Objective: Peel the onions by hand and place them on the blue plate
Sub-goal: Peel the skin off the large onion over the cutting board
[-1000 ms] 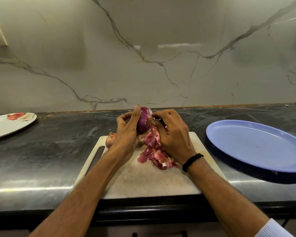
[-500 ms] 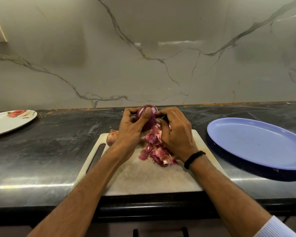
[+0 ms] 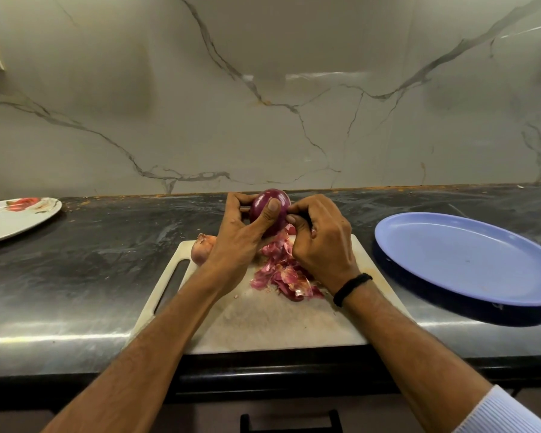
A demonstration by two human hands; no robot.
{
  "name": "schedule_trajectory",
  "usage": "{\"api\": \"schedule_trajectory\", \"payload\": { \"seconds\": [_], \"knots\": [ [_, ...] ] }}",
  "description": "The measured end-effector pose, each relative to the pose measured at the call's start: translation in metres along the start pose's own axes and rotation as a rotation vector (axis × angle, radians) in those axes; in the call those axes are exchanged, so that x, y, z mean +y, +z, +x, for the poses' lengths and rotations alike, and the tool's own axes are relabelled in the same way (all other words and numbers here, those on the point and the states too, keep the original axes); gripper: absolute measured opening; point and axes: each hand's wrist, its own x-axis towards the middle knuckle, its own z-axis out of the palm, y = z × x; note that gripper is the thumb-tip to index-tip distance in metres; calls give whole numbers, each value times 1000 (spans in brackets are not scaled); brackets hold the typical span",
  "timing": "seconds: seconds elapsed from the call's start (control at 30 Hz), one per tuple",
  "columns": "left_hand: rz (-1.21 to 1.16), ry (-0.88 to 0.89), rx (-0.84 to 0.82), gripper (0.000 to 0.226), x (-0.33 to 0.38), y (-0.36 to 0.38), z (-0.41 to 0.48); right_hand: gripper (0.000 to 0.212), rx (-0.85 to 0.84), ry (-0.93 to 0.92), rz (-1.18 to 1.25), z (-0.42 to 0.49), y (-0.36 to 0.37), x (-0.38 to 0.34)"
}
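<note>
Left grip (image 3: pixel 238 242) is grasping the red onion (image 3: pixel 281 200): the thumb is lying across its near face and the fingers are curling round the far side, holding it clear above the back edge of the cutting board (image 3: pixel 263 326). Right grip (image 3: pixel 322 242) is closing at the onion's right flank, thumb and fingertips pinched together against the skin. Whether a loose strip is already caught between them is too small to tell. Judged step: peeling is under way on this onion. Its visible face is looking glossy and smooth, so the stripping is probably nearing its end. The next move is calling for a firm hold from the left while the right is pulling any remaining skin away and down, then a carry to the right. Directly below the hands, a heap of pink-red peels (image 3: pixel 281 273) is lying on the board. A second onion (image 3: pixel 202 248), still in its papery skin, is sitting at the board's left rear corner, partly behind the left wrist. The blue plate (image 3: pixel 469 260) is resting on the dark desk (image 3: pixel 75 276) to the right of the board, holding no onion yet. A white flowered plate (image 3: pixel 10 220) is sitting far left.
</note>
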Motion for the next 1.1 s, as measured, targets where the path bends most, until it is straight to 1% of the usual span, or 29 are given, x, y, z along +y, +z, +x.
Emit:
{"api": "schedule_trajectory", "payload": {
  "seconds": [0.13,0.23,0.33,0.4,0.47,0.53,0.6,0.67,0.77,1.0,1.1],
  "knots": [
    [-15,-30,-1,57,0,1,-1,11,-18,-21,-38,-1,0,1],
    [-18,-50,2,62,0,1,-2,10,-39,-40,-74,-2,2,1],
    [-53,-88,14,61,1,5,-3,17,-80,-46,-112,-4,5,-2],
    [-125,-131,23,58,5,8,-5,6,-104,-51,-159,-4,9,-3],
    [-235,-182,36,59,11,11,-6,14,-99,-38,-169,-4,12,-5],
    [-331,-217,59,57,17,14,-6,8,-62,-18,-105,-3,11,-8],
    [-386,-225,75,56,20,15,-6,20,1,18,-37,-2,9,-12],
    [-391,-218,90,56,21,15,-5,27,38,54,-9,1,5,-11],
    [-373,-221,122,57,21,12,-4,28,24,84,-31,1,4,-4],
    [-309,-209,148,55,21,11,-3,19,-37,-4,-17,-1,9,3],
    [-297,-209,155,57,21,11,-4,20,-59,-18,-12,-1,9,3]
  ]
}}
